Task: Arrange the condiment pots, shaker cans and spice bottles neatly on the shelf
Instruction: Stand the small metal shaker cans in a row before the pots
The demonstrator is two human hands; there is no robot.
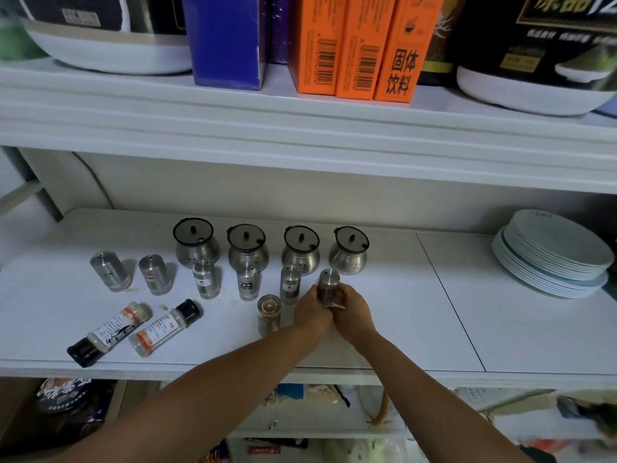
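Note:
Several steel condiment pots with dark lids, the rightmost one (349, 254), stand in a row at the back of the white shelf (434, 312). In front of them stand several steel shaker cans (207, 279). Both hands hold one shaker can (328, 282) upright in front of the rightmost pot: my left hand (312, 307) grips its left side and my right hand (354, 309) its right side. Another can (269, 315) stands just left of my left hand. Two spice bottles with black caps, one (108, 332) left of the other (165, 327), lie on their sides at the front left.
A stack of pale plates (551, 255) sits at the right end of the shelf. The shelf above carries orange boxes (354, 45), a blue box (227, 38) and large packages. Bags and clutter fill the lower shelf under the front edge.

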